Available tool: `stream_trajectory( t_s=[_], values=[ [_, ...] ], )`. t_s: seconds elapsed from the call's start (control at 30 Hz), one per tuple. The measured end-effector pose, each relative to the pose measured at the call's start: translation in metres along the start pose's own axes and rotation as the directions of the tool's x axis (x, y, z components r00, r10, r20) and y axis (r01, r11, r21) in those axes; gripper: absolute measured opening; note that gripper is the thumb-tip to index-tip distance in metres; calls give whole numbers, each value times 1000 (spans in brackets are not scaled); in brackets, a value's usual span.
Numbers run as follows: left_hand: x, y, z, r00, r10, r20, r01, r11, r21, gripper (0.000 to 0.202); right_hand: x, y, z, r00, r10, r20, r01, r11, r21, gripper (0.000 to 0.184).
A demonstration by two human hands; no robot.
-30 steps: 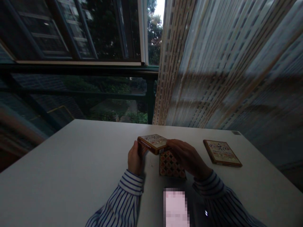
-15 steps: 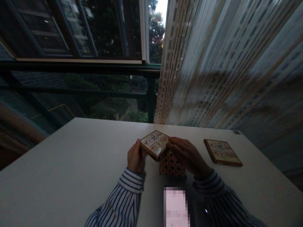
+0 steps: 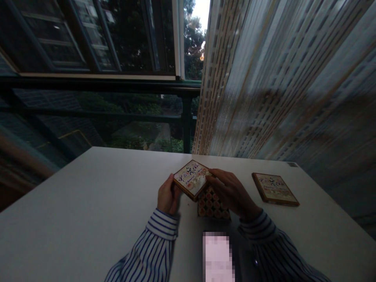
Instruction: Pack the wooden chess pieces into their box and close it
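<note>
The flat square box with a cream top and brown edges (image 3: 192,179) has tipped toward the person since one second ago, so more of its top shows now. The two hands stay in almost the same spots. The box is up in the air over the middle of the smooth white table (image 3: 88,203), with one corner pointing to the near side. The person's left hand (image 3: 167,196) holds it by its left corner, with the thumb along the edge and the other fingers under it. The right hand (image 3: 233,192) has its fingertips on the right corner, but I cannot tell if they pinch it or just touch it. Dark writing and a little painted picture are on the box top. Just below the box and partly under the right hand is a dark square set of round reddish-brown pieces (image 3: 213,205) in rows. A second flat cream and brown box (image 3: 275,189) lies on the table to the right, apart from the hands. At the near edge is a pale pink, blurred rectangle (image 3: 219,258). Both arms wear white sleeves with dark blue stripes (image 3: 158,235). On the far side, a see-through striped curtain (image 3: 264,78) hangs at the right, and a dark railing (image 3: 102,86) runs along the left.
</note>
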State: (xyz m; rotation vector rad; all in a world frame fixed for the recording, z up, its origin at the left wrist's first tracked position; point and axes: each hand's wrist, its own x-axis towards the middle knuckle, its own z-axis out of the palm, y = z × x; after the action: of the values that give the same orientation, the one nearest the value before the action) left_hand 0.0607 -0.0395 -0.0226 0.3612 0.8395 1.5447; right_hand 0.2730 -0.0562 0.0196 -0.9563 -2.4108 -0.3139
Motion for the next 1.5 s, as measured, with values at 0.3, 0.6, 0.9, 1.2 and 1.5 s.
stream_trajectory(
  t_s=[0.3,0.6,0.9,1.2,1.5],
  values=[
    [3,0,-4,999,14,29,-14,1000,-24,21,1,0,2,987,162,15,-162,987,-2,38],
    [8,-1,-10,998,28,55,-22,995,-99,20,-1,-1,10,855,509,100,-505,769,392,37],
    [2,1,-6,997,43,57,-37,995,-97,22,6,-4,6,801,555,225,-545,521,657,29],
    [-4,-4,-11,986,88,141,-118,968,223,41,0,12,3,722,639,268,-613,409,676,37],
    [7,-13,-23,980,171,99,-193,934,300,39,-2,19,1,789,559,256,-585,554,593,30]
  ],
)
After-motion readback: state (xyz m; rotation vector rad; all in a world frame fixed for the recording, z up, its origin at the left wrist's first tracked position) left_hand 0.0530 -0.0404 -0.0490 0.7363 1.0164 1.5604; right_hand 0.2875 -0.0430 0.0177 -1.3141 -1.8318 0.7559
